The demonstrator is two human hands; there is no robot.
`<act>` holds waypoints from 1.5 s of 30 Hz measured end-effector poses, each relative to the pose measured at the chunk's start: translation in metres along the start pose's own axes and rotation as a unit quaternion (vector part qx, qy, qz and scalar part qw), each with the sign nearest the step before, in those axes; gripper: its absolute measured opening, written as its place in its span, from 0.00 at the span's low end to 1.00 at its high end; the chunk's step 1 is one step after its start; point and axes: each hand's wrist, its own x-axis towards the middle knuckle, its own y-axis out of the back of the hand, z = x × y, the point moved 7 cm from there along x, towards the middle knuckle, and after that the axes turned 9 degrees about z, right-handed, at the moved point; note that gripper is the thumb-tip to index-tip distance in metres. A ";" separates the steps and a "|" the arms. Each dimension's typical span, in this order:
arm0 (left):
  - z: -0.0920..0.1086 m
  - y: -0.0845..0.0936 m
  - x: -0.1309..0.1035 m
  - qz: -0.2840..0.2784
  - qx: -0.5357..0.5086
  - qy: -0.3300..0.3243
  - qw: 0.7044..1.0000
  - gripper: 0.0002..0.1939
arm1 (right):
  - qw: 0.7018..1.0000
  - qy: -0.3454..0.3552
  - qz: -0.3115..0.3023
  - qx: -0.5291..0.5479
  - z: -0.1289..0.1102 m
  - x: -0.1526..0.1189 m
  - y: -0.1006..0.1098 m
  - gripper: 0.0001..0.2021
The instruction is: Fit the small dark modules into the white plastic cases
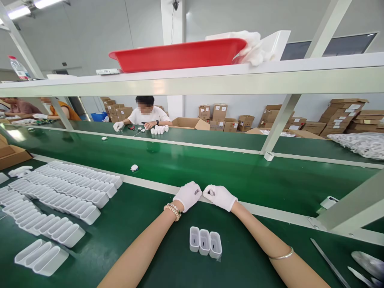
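My left hand (188, 196), in a white glove, is held over the pale rail (255, 209) along the conveyor's near edge. Close beside it, my right hand (220, 197), gloved too, has thumb and forefinger pinched together. The fingers of both hands are curled towards each other, and whatever they may hold is too small or hidden to see. Nearer to me, three white plastic cases (205, 242) stand side by side with their open tops up. A small clear scrap (219, 259) lies at the right one's lower corner.
Rows of white cases (60, 196) cover the table's left side. Metal tools (330, 262) lie at the lower right. Small parts (135, 168) sit on the green conveyor (186, 160). A shelf with a red tray (180, 56) hangs above; a co-worker (147, 114) sits opposite.
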 end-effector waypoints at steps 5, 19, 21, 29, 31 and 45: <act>0.000 0.001 -0.001 0.002 -0.005 -0.002 1.000 0.08 | 1.000 -0.003 0.009 0.005 -0.002 -0.001 0.003 0.13; 0.000 0.002 -0.001 0.011 -0.020 -0.005 1.000 0.09 | 0.999 -0.008 0.037 0.028 -0.004 -0.001 0.009 0.14; 0.000 0.002 -0.001 0.011 -0.020 -0.006 1.000 0.09 | 0.999 -0.008 0.036 0.028 -0.004 -0.001 0.008 0.14; 0.001 0.002 -0.001 0.012 -0.018 -0.004 1.000 0.08 | 0.999 -0.010 0.035 0.025 -0.003 -0.001 0.007 0.14; 0.001 0.002 -0.001 0.011 -0.016 -0.003 1.000 0.08 | 0.999 -0.010 0.032 0.023 -0.003 -0.002 0.006 0.14; 0.003 0.003 -0.001 -0.024 -0.003 0.002 1.000 0.08 | 1.000 -0.016 0.014 0.017 0.003 0.000 0.001 0.11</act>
